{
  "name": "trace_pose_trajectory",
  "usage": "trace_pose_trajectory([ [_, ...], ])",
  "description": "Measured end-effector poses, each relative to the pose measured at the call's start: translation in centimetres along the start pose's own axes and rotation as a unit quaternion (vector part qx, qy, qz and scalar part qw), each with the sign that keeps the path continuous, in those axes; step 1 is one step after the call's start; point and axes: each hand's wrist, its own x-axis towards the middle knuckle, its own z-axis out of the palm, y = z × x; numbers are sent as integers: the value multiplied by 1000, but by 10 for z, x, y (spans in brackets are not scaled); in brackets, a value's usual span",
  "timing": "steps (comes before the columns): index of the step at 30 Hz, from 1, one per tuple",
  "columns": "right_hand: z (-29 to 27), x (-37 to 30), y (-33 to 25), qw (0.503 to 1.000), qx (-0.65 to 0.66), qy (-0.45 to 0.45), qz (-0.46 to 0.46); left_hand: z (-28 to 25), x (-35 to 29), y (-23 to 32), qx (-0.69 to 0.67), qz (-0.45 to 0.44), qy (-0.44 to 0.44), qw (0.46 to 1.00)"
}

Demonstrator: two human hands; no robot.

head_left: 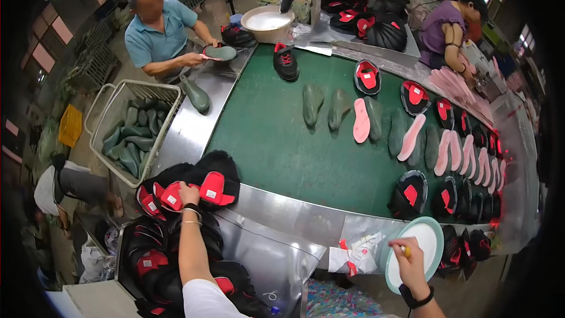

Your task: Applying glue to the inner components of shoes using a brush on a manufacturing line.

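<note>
My left hand (pixel 189 195) pinches the red tongue of a black shoe upper (pixel 171 196), among uppers heaped at the near left of the green belt. Beside it lies another upper (pixel 213 188) with a red tongue and a white label. At the near right, my right hand (pixel 410 260) grips a brush by its yellow handle (pixel 406 251) over a pale teal bowl (pixel 438 228) of white liquid. The brush's bristle end is hidden by the hand or the liquid.
On the green belt (pixel 276 153) lie green shoe lasts (pixel 312 105), pink insoles (pixel 361 121) and black uppers (pixel 410 194). A crate (pixel 170 135) of lasts stands left. A co-worker (pixel 159 35) holds a last at the far left; others work at the back and right.
</note>
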Motion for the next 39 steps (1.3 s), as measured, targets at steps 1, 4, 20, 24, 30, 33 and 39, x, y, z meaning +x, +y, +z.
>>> trace_pose_trajectory([
  [1,-3,4,-21,997,-70,-21,-18,2,-39,29,-66,16,2,998],
  [4,76,20,-55,981,-130,-16,-143,-78,-86,108,-49,145,-22,988],
  [20,-40,-75,-44,960,-14,-211,-184,-168,-427,170,-339,349,-521,701],
  [24,-65,-98,-42,952,-39,-258,-160,-126,-479,160,-372,400,-297,783],
  [30,-121,-120,12,977,-35,-43,-205,-176,-522,161,-471,70,-505,720],
  [33,-137,-136,75,985,-108,116,-66,-205,-555,166,-464,16,-595,656],
  [39,-145,-147,153,977,32,150,148,-167,-547,81,-240,-108,-639,723],
])
